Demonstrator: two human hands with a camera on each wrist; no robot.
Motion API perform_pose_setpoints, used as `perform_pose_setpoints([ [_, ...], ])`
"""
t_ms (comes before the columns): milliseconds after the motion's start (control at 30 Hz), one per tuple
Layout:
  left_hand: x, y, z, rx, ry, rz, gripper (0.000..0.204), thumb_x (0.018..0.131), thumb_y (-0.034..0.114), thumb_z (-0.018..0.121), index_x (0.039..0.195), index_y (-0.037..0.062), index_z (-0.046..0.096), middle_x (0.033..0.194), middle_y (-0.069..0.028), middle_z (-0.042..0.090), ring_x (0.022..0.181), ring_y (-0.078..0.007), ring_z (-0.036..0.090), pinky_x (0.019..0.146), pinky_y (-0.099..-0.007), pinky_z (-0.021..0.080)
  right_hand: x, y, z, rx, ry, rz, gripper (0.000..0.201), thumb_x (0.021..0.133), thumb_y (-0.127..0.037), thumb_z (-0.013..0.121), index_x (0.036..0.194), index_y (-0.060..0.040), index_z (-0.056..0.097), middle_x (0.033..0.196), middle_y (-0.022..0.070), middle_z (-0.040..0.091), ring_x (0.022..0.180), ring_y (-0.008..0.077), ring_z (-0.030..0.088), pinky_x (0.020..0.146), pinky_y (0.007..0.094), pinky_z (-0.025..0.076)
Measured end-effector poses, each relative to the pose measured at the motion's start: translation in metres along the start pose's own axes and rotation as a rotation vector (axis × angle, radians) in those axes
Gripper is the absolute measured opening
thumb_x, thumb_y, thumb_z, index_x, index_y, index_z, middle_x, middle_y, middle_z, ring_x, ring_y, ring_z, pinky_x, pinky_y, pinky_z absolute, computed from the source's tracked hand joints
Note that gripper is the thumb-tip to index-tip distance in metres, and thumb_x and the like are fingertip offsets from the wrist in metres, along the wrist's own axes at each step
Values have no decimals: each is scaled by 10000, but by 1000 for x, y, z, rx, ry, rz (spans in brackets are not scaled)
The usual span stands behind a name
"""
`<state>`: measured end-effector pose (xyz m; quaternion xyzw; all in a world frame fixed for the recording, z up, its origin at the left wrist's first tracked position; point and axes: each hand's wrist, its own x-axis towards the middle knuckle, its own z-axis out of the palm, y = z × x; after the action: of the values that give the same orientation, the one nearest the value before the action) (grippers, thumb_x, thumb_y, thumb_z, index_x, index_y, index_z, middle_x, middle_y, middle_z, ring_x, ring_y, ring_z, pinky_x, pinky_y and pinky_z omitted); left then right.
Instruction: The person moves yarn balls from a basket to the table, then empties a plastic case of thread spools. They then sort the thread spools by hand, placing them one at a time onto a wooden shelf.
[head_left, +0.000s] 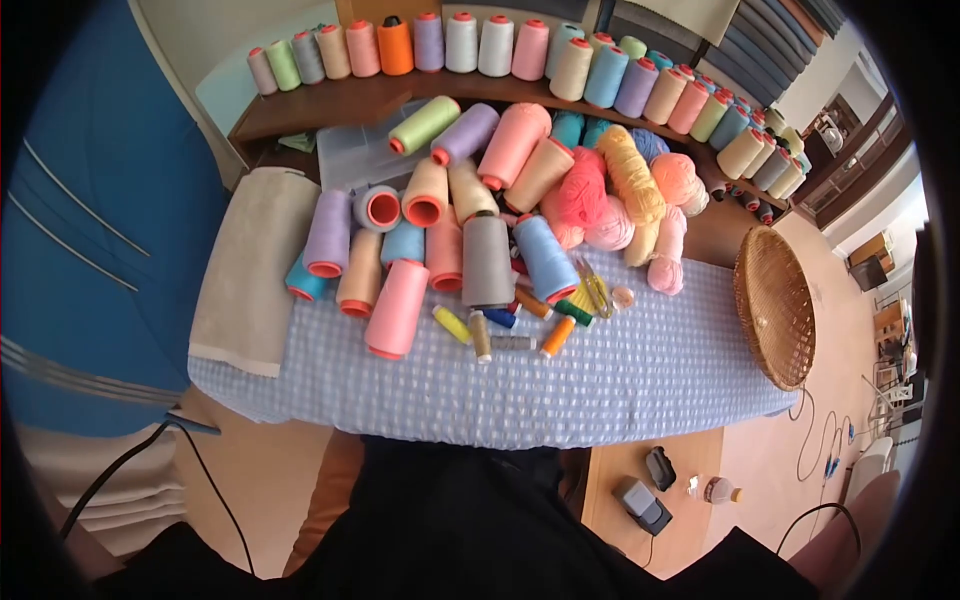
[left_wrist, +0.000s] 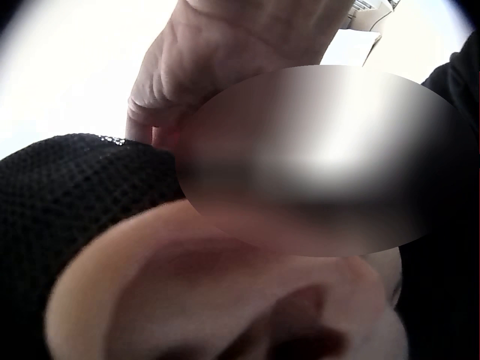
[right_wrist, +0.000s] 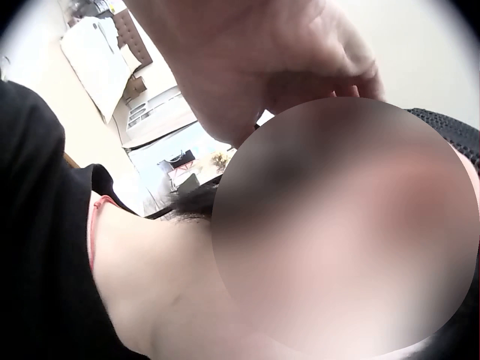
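Note:
Both hands are raised to the person's head, outside the head view. In the left wrist view the left hand (left_wrist: pixel 225 49) is at the edge of a black mesh cap (left_wrist: pixel 75 180), above an ear. The right wrist view shows the right hand (right_wrist: pixel 274 64) beside the head, near the cap's mesh on the other side. A blurred patch hides most fingertips in both views, so I cannot tell whether they grip the cap. On the table ahead, thread cones lie in a heap, among them a grey cone (head_left: pixel 487 260) and a pink cone (head_left: pixel 397 310).
A blue checked cloth (head_left: pixel 450 400) covers the table. Yarn balls (head_left: pixel 630 185), small spools (head_left: pixel 558 336) and yellow-handled scissors (head_left: pixel 594 290) lie on it. Folded grey fabric (head_left: pixel 250 270) is at left, a wicker basket (head_left: pixel 775 310) at right. Upright cones line a curved shelf (head_left: pixel 330 100) behind.

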<state>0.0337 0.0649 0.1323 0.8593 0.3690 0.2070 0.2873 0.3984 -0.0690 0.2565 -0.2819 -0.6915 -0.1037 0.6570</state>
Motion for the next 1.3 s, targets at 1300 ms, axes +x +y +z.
perform_pose_setpoints([
  [1300,-35,20,-77,-11,266,208,275,848,332,608,900,62,605,940,-105,641,686,-126,597,574,-208,412,3,-9,26,12,10,-130,243,902,-305,517,856,-87,612,693,91,570,436,124,442,512,288,415],
])
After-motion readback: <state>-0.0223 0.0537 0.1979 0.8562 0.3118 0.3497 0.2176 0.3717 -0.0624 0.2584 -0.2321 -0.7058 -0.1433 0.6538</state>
